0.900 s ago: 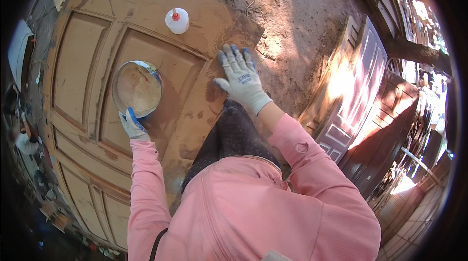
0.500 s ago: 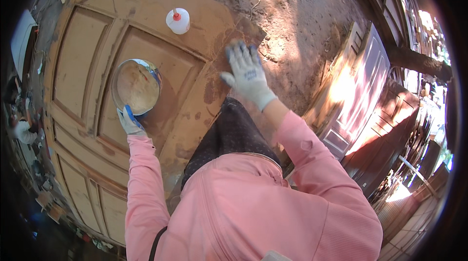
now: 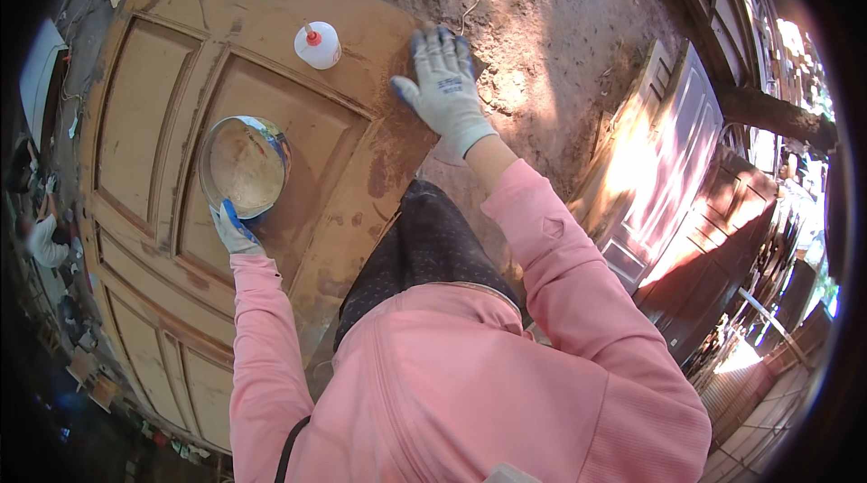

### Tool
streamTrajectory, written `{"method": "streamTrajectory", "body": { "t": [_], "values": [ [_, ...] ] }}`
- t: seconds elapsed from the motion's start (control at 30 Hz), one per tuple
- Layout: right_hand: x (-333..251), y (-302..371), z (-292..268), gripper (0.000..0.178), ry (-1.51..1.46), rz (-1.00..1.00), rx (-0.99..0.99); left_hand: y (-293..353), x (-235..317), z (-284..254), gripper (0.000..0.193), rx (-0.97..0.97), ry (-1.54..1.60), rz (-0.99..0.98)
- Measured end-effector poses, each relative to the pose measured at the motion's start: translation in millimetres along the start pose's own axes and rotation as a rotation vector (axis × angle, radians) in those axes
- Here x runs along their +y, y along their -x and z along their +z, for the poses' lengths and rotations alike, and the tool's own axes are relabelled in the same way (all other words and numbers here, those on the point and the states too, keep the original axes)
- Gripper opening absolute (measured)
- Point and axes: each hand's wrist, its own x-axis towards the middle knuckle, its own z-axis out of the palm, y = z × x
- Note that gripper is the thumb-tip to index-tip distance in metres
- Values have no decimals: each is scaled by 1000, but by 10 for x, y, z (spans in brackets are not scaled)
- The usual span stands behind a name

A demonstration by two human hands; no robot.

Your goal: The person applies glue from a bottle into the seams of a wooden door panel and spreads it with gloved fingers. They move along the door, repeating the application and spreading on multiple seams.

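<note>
The person in the pink long-sleeved jacket (image 3: 470,384) stands at the right long edge of a brown wooden panelled door (image 3: 355,208), which lies face up. Their left hand (image 3: 237,232), in a white glove with a blue-coated palm, is curled onto the near side of a round, open metal tin (image 3: 283,156), gripping it there. The tin is over the recessed panel closest to the door's far right corner (whether it rests on the wood or is held just above, I can't tell), and a tan mass (image 3: 242,162), paste or powder, fills it. The right hand (image 3: 445,81), gloved alike, is flat and palm down at that far right corner, thumb well out from the extended fingers; how much of the palm touches, I can't make out. A white plastic bottle with a red cap (image 3: 318,48) stands between that panel and the far short edge. Beyond the right edge, past sunlit brown ground (image 3: 542,95), there's a purplish panelled door (image 3: 664,167).
</note>
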Motion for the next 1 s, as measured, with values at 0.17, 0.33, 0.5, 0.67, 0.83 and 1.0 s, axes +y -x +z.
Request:
{"method": "streamTrajectory", "body": {
  "t": [0.17,0.33,0.5,0.67,0.83,1.0],
  "values": [
    [-164,579,10,88,-84,57,-68,67,41,65,60,76,-13,-27],
    [48,49,38,91,70,136,-18,-139,-313,-203,55,20,12,84],
    [-276,278,-32,87,-66,-137,-97,-26,-30,0,54,32,33,-5],
    [-254,734,-172,86,-147,-240,-192,8,-56,-60,54,-1,33,64],
    [-485,637,-164,82,-158,-197,-131,-5,-74,-30,57,-21,14,93],
    [-294,881,-149,80,-132,-225,-188,36,-19,-51,59,-34,44,58]
  ]
}}
